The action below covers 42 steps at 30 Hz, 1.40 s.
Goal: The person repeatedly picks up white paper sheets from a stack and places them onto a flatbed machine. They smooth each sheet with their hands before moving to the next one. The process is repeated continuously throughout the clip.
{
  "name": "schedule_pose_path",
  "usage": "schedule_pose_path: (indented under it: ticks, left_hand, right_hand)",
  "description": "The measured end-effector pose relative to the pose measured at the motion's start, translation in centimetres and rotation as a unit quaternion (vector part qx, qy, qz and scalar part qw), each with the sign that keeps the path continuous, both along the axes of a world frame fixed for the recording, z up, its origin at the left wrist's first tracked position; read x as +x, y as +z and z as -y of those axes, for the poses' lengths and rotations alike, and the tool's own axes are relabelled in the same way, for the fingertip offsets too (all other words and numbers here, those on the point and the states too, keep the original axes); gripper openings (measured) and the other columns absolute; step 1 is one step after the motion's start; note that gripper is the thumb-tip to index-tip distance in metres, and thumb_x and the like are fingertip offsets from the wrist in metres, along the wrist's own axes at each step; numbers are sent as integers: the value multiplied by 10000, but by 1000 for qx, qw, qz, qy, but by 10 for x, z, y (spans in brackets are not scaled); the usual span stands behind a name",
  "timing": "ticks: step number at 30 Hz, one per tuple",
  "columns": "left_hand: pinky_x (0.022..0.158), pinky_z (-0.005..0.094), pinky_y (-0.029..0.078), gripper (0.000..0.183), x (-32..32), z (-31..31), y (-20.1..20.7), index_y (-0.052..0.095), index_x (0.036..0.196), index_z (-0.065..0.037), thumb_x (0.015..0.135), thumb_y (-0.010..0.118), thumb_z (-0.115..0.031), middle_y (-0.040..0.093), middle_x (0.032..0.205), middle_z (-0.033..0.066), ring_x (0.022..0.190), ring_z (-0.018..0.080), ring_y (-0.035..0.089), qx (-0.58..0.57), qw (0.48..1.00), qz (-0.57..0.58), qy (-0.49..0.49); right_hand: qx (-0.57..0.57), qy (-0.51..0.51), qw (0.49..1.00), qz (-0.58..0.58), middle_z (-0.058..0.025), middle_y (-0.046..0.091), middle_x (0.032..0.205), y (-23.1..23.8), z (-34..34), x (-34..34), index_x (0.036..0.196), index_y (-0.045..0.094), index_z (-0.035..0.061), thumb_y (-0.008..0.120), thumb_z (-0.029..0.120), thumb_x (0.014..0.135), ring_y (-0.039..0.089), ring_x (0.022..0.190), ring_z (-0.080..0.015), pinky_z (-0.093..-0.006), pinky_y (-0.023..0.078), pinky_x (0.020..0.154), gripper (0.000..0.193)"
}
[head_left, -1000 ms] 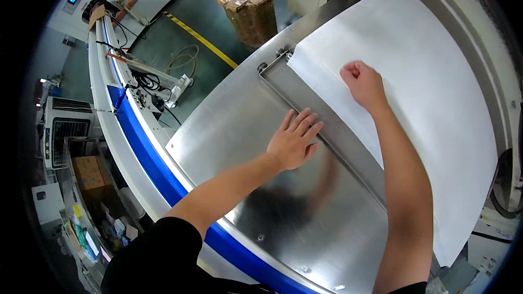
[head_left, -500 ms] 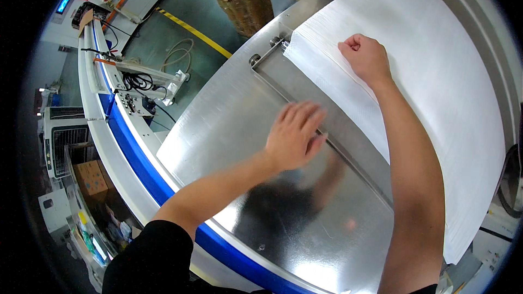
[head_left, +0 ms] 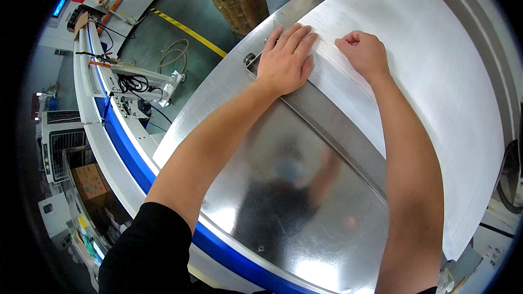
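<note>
A large stack of white sheets point(head_left: 447, 92), thin and fabric-like, lies on a shiny metal table point(head_left: 294, 185). My right hand point(head_left: 362, 54) is curled into a fist and rests on top of the stack near its left edge; nothing shows in it. My left hand point(head_left: 286, 60) lies flat with the fingers stretched out, over the stack's far left corner. Its palm covers part of a thin metal bar point(head_left: 332, 144) that runs along the table beside the stack. The bar's far end shows a dark round knob point(head_left: 249, 58).
A blue strip point(head_left: 128, 147) and white rail curve along the table's left side. Beyond the table stands a brown wrapped bundle point(head_left: 237, 5) on the green floor, near a yellow-black line point(head_left: 188, 31). Cables and a hose point(head_left: 174, 57) lie left of it. A cardboard box point(head_left: 90, 181) sits lower left.
My left hand has moved away from me, from above the metal bar's middle to the stack's far left corner. My right fist stays in place on the stack.
</note>
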<state>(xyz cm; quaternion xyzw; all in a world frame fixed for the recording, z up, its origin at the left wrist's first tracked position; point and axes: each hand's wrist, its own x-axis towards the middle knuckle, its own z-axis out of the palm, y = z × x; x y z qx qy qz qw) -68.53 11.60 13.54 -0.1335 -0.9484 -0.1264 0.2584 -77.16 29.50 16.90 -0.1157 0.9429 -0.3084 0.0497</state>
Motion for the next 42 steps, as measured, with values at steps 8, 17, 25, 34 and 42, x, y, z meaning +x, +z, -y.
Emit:
schedule_pose_path:
  ticks: [8, 17, 25, 34, 42]
  left_hand:
    - [1031, 439, 296, 416, 4, 5, -3, 512, 1181, -113, 780, 577, -206, 509, 1234, 78, 1215, 259, 435, 12, 1000, -13, 9]
    - [1003, 437, 312, 363, 26, 7, 4, 544, 1102, -119, 754, 599, -204, 546, 1134, 82, 1126, 277, 479, 30, 999, 4, 22]
    - [1004, 450, 312, 351, 23, 7, 4, 580, 1073, -171, 727, 618, -213, 532, 1147, 52, 1139, 262, 462, 8, 1000, -9, 18]
    - [980, 412, 353, 382, -9, 29, 31, 570, 1076, -110, 723, 643, -239, 578, 1124, 73, 1083, 216, 540, -175, 968, 135, -117]
    - [858, 424, 455, 415, -45, -40, 76, 633, 1064, -141, 651, 668, -165, 656, 930, 103, 935, 253, 628, -406, 840, 353, -64]
  right_hand:
    - [-8, -13, 1000, 11, -81, 685, 799, 5, 4, 3, 820, 693, 97, 643, 362, 738, 648, 740, -252, -356, 505, 689, 282]
    - [-7, -6, 1000, 27, -84, 686, 800, 5, 2, 2, 819, 691, 79, 632, 347, 754, 646, 737, -245, -346, 502, 696, 283]
    - [-53, 6, 998, 21, -97, 681, 816, 13, 1, 9, 860, 674, 63, 620, 358, 785, 638, 736, -246, -353, 497, 705, 309]
    - [151, -61, 985, -52, -159, 653, 836, 9, -59, 119, 878, 652, 75, 395, 414, 926, 614, 797, -359, -444, 482, 702, 428]
    - [234, -227, 945, 29, -189, 651, 815, 13, -250, 194, 840, 671, 51, 293, 499, 946, 614, 783, -381, -458, 468, 728, 596]
